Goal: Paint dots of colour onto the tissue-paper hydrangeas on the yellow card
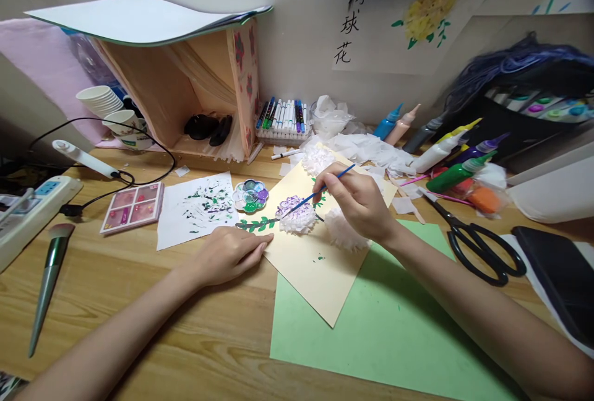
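My right hand [355,198] pinches a thin blue paintbrush [320,190], its tip on a white ruffled paper flower [297,214] with purple paint on the upper part. The flower is on a cream sheet [325,286], along with a green-leaved painted stem [255,225]. Another white flower [342,228] lies partly under my right hand, and a third [317,158] is near the sheet's far corner. My left hand [234,254] rests on the table with fingers stretched out, fingertips at the sheet's left edge. A flower-shaped paint palette [250,195] sits just beyond it.
Under the cream sheet lies green paper [334,351]. Black scissors [480,240] and paint bottles [459,172] are at right. A paint-smeared white sheet [195,209], a pink palette case [132,208] and a large brush [50,283] lie left. Markers [283,117] and crumpled tissue [371,152] stand behind.
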### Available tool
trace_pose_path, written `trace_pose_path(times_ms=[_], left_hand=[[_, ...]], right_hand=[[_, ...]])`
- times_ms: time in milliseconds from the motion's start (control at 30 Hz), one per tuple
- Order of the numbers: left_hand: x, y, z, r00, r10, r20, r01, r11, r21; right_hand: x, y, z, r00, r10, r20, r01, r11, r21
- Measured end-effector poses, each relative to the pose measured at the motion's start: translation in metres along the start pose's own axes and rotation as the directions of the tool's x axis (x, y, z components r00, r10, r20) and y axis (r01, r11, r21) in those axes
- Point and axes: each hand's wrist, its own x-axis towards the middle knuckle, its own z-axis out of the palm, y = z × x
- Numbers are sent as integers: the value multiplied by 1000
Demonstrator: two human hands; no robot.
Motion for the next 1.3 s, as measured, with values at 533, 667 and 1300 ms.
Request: trace_pose_path(times_ms=[533, 667, 1300], left_hand=[[-1, -1, 1, 1000, -2, 11, 2, 1000, -2], [-1, -1, 0, 1000, 8, 4, -8, 1000, -1], [0, 0, 0, 1000, 16, -1, -16, 1000, 0]], right_hand=[[-1, -1, 2, 993, -105, 51, 111, 987, -117], [0, -2, -1, 999, -53, 5, 54, 995, -85], [-5, -2, 10, 963, -244, 112, 263, 944, -199]])
